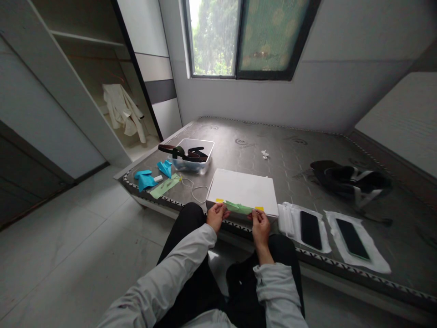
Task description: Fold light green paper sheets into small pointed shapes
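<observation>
A white box [244, 186] lies at the mattress edge in front of my knees, with a yellow patch [259, 208] near each front corner. Stretched along its front edge is a green strip [239, 208], thin and slightly crumpled. My left hand [217, 216] pinches the strip's left end between thumb and fingers. The right end is pinched by my right hand [260, 224], close to the right yellow patch. Whether the strip is stuck to the box I cannot tell.
Left of the box are a clear plastic bin [193, 168] with dark straps, blue crumpled pieces [146, 181], another green strip [165, 186] and a white cable [194, 186]. On the right lie two phones [310, 230] on white wrapping and a black helmet-like item [350, 180].
</observation>
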### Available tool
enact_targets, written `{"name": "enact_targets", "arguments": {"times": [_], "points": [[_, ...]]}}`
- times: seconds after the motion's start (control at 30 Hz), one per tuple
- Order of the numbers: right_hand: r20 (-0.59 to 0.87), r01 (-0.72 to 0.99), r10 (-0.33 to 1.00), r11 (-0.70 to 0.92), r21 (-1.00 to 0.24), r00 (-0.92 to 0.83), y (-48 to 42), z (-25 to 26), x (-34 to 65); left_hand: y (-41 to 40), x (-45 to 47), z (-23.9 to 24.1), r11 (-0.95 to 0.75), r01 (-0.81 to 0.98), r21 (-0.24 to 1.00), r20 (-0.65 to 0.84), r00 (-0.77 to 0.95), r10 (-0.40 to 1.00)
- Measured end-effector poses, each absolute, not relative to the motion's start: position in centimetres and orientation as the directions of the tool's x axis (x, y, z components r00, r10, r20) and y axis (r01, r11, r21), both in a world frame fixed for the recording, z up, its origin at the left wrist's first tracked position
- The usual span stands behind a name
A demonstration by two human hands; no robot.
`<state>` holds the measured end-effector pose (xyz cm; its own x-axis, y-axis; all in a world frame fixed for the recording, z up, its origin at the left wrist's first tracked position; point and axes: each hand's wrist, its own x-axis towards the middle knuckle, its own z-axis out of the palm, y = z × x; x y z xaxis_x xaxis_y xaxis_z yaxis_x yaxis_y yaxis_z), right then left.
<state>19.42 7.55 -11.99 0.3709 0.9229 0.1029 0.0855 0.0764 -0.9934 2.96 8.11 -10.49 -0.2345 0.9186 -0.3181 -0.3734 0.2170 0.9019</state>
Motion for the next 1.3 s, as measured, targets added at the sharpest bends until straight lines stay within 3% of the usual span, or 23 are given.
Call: {"name": "enact_targets", "arguments": {"times": [0.1,0.17,0.3,0.5,0.6,0.83,1.17,1.3], "points": [[0.176,0.158,0.914,0.125,-0.979,0.366,7.0,-10.8,19.2,7.8,3.0,-10.2,0.175,-0.314,0.933,-0.254,-0.231,0.939],[0.309,0.277,0.889,0.22,-0.935,0.338,6.5,-9.9,19.1,7.4,3.1,-9.9,0.138,-0.246,0.959,-0.194,-0.218,0.956],[0.581,0.545,0.801,0.425,-0.722,0.145,6.0,-9.3,18.8,6.4,3.4,-9.2,0.071,-0.083,0.994,-0.084,-0.166,0.983],[0.589,0.641,0.806,0.423,-0.64,0.056,6.0,-10.0,18.9,5.5,3.4,-8.4,-0.054,0.305,0.951,0.08,-0.075,0.994],[0.586,0.655,0.807,0.404,-0.639,0.075,6.1,-10.1,19.0,5.6,3.3,-8.5,-0.067,0.27,0.961,0.091,-0.081,0.993],[0.585,0.653,0.806,0.398,-0.644,0.086,6.3,-10.3,18.9,6.1,3.7,-8.9,0.027,-0.044,0.999,-0.033,-0.14,0.99],[0.606,0.685,0.796,0.44,-0.58,0.002,6.1,-10.3,19.1,5.7,3.9,-8.1,0.018,0.025,1.0,-0.015,-0.134,0.991],[0.599,0.696,0.8,0.412,-0.589,0.033,6.2,-10.4,19.1,5.8,3.9,-8.3,0.034,-0.033,0.999,-0.039,-0.153,0.987]]}}
